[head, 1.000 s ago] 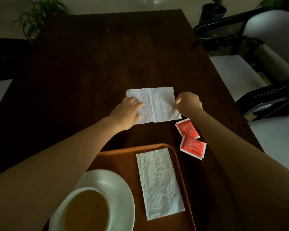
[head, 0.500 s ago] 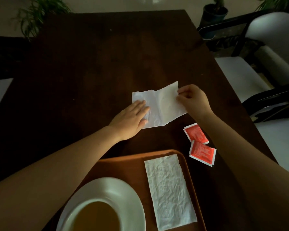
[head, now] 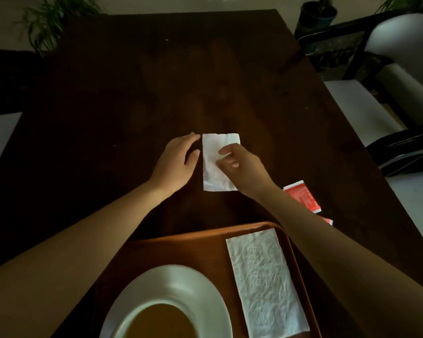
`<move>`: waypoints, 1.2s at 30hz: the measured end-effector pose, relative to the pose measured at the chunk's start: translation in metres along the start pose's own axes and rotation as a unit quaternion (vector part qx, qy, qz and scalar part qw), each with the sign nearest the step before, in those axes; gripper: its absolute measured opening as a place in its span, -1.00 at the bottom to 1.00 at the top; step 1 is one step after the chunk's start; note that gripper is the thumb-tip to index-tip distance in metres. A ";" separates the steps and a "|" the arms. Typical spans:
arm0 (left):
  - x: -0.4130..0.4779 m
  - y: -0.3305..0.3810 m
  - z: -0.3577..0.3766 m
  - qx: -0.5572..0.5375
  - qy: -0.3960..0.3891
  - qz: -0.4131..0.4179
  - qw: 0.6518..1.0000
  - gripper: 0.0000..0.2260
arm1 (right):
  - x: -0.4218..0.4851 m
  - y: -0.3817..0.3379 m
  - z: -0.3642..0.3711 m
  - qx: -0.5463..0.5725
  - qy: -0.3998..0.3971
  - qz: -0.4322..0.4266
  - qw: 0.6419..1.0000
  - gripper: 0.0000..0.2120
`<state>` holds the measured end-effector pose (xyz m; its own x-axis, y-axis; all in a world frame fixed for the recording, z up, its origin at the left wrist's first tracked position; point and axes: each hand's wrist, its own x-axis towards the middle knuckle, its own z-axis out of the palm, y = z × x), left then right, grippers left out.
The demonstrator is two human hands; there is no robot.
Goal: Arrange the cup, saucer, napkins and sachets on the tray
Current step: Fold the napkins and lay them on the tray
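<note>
Lengthwise, the folded napkin [head: 219, 164] points away.

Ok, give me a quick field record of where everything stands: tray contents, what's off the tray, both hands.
tray: orange, at the near table edge
on tray: saucer with filled cup; one folded napkin along the right side
off tray: second napkin, folded, on the table; red sachets right of it, partly hidden by the right forearm
left hand: open, beside the second napkin's left edge
right hand: fingers on the second napkin
pending: second napkin and sachets not yet on tray
</note>
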<state>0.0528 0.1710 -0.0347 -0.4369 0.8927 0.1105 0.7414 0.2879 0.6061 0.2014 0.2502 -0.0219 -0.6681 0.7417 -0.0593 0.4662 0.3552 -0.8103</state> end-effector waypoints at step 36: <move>-0.025 0.115 -0.044 -0.468 -0.101 -0.278 0.833 -0.82 | -0.068 -0.030 -0.078 0.079 0.148 -0.006 0.986 -0.80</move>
<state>0.1266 0.1662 0.0663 -0.4147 0.7795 -0.4695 -0.3100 0.3640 0.8783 0.2776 0.2335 0.0521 -0.4630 0.8802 0.1045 0.3471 0.2885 -0.8924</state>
